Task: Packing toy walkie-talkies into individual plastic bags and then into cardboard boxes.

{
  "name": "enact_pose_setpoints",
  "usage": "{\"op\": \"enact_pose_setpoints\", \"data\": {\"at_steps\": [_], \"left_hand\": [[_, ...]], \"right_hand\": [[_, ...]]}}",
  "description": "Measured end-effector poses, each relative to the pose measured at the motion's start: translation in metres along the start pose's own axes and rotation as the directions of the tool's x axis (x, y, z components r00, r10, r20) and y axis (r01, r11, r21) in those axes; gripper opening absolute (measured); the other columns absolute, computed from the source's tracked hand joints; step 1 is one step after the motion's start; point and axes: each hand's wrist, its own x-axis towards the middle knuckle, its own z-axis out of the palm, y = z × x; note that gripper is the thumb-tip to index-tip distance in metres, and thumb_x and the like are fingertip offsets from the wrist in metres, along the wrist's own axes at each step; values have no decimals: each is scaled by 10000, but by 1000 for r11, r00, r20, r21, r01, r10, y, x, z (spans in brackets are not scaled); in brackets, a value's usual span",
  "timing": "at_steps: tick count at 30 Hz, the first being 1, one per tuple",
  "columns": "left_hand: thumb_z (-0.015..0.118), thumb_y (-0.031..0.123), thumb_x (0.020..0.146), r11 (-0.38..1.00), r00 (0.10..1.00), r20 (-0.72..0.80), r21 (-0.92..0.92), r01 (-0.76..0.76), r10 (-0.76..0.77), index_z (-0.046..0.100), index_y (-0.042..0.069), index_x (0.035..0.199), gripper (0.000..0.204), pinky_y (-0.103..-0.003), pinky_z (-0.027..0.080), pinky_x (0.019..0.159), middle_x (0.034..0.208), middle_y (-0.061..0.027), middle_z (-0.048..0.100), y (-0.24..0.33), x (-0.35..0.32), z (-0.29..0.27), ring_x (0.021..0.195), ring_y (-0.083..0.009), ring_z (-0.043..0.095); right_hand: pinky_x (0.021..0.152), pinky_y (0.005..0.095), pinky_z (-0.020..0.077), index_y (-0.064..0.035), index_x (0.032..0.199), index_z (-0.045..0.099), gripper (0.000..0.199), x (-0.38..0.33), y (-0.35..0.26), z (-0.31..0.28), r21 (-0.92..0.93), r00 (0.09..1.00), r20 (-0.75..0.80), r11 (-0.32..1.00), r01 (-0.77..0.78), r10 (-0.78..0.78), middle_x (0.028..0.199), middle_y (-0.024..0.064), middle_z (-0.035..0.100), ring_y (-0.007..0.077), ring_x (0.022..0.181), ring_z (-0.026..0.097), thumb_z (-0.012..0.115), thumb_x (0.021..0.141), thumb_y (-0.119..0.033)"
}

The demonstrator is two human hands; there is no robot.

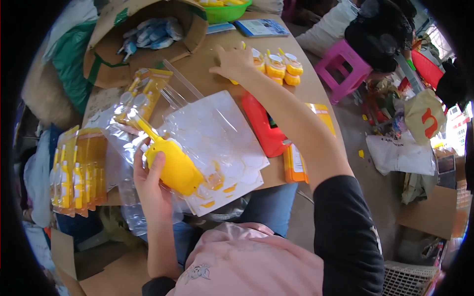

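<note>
My left hand (149, 181) grips a yellow toy walkie-talkie (174, 165) with a stubby antenna, tilted over the near left part of the table. Clear plastic packaging (129, 185) hangs around that hand and partly under the toy. Across the table, my right hand (233, 63) reaches out with its fingers spread and nothing visible in them. Just to its right stand several yellow walkie-talkies (275, 69) in short stacks; the wrist and fingers hide some of them. White printed sheets (217, 128) lie between my hands, with clear plastic pieces on top.
A cardboard box (197, 37) holding blue-white packets and a green basket (227, 13) stand at the back. Packed yellow toys (79, 170) line the left edge. A red container (261, 126) and an orange packet (295, 165) lie under my right forearm. A pink stool (343, 69) stands right.
</note>
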Motion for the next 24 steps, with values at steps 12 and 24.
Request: {"op": "enact_pose_setpoints", "data": {"at_steps": [12, 24], "left_hand": [[596, 29, 846, 998, 996, -79, -51, 32, -36, 442, 30, 1244, 427, -296, 478, 862, 1095, -97, 568, 4, 11, -43, 994, -176, 580], [624, 97, 831, 914, 927, 177, -187, 360, -330, 425, 34, 1240, 459, -342, 508, 848, 1122, -126, 566, -16, 15, -14, 1016, -225, 593]], "right_hand": [[843, 400, 466, -95, 1218, 522, 560, 14, -48, -30, 179, 999, -29, 983, 40, -35, 1077, 132, 627, 282, 1001, 604, 617, 756, -397], [1103, 402, 156, -115, 1426, 259, 687, -186, -42, -56, 712, 978, -62, 678, 185, -201, 1497, 201, 112, 304, 1402, 86, 599, 841, -231]]}}
